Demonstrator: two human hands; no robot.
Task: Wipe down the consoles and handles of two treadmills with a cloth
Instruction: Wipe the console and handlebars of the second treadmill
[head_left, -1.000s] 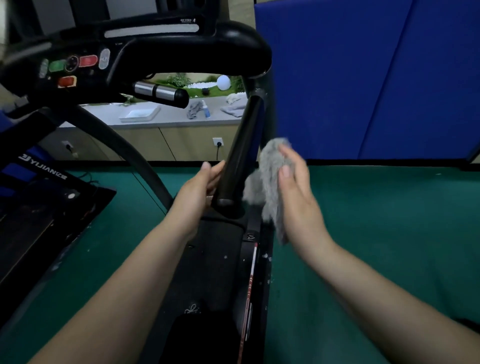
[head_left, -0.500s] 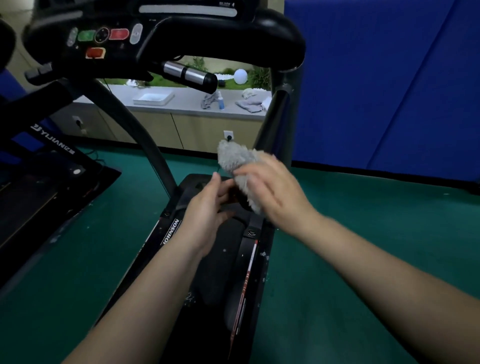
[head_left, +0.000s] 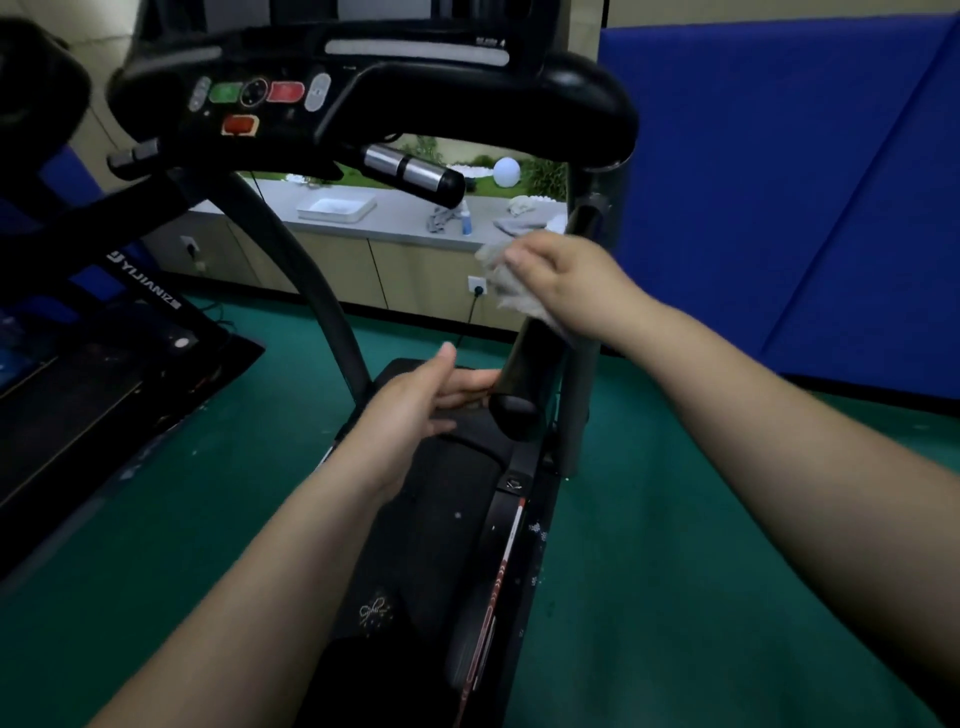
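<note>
A black treadmill stands in front of me, its console (head_left: 363, 88) with green and red buttons at the top. Its right handle (head_left: 524, 374), a black bar, slopes down toward me. My right hand (head_left: 566, 283) presses a grey cloth (head_left: 506, 283) around the upper part of that handle. My left hand (head_left: 415, 410) is just left of the handle's lower end, fingers spread, fingertips near or touching the bar, holding nothing. A chrome-tipped inner grip (head_left: 413, 174) sticks out below the console. Part of a second treadmill (head_left: 104, 358) lies at the left.
Green floor (head_left: 675, 545) surrounds the machines. Blue padded panels (head_left: 779, 182) stand at the right. Behind is a grey counter (head_left: 395, 218) with a white tray (head_left: 336, 208), a small bottle and rags. The treadmill deck (head_left: 436, 545) runs toward me.
My right hand has slid the cloth up the right handle, from near its lower end to its upper part. My left hand stays beside the handle's lower end. The view has tilted upward.
</note>
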